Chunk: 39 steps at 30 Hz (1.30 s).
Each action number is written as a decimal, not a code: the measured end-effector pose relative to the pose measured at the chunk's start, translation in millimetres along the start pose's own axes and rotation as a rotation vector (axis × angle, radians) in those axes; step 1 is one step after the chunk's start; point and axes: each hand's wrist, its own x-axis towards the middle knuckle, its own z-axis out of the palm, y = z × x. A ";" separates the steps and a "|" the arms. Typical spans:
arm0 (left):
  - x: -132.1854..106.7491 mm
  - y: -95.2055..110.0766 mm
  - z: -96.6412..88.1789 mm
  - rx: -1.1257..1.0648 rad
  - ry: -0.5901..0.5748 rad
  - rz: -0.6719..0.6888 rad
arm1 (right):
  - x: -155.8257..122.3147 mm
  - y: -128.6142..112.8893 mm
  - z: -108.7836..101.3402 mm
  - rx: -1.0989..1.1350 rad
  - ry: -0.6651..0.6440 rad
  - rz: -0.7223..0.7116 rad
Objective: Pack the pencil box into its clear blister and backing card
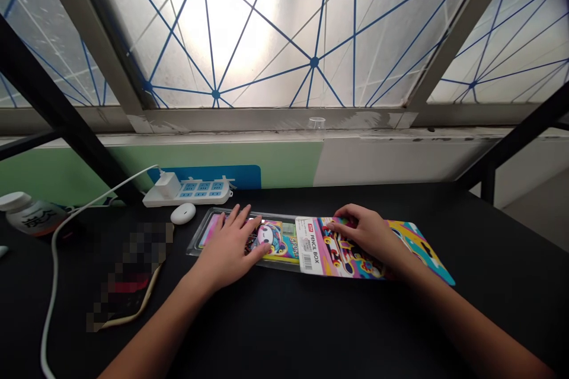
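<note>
A colourful pencil box [284,241] in a clear plastic sleeve lies on the black table [311,331], with a printed card insert [418,249] partly slid out to the right. My left hand [231,246] lies flat on the left half of the box, fingers spread. My right hand [367,234] rests on the card insert, fingers curled and pressing down on its far edge. A white "PENCIL BOX" label [310,246] shows between the two hands.
A white power strip [191,190] with a plugged adapter and cable [53,272] sits behind the box, beside a white oval case [183,213]. A white bottle [26,213] lies far left. A blurred dark object [128,275] lies left of my arm. Frosted window above.
</note>
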 end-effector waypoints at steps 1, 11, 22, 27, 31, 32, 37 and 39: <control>-0.6 8.4 0.8 -0.041 0.005 0.005 | -0.7 -3.2 3.9 -0.004 0.001 -0.005; -2.0 23.2 -13.4 -0.878 0.329 -0.054 | 1.7 -1.5 10.1 -0.030 -0.081 -0.063; 10.1 -11.3 1.7 -1.048 0.498 -0.215 | 14.8 -16.3 5.9 -0.160 -0.302 -0.176; 7.8 -10.3 -1.8 -1.051 0.483 -0.198 | 35.1 -65.1 34.8 -0.236 -0.352 -0.259; 7.2 -9.3 -8.1 -0.999 0.486 -0.189 | 48.2 -113.2 72.5 -0.278 -0.375 -0.365; 7.4 -9.9 -9.7 -0.976 0.486 -0.190 | 49.9 -123.2 80.5 -0.288 -0.371 -0.389; 6.8 -17.4 -13.0 -0.785 0.436 -0.199 | 48.5 -134.7 85.2 -0.313 -0.286 -0.442; 5.2 -19.5 -11.2 -0.675 0.408 -0.169 | 45.0 -115.7 70.4 -0.312 -0.265 -0.420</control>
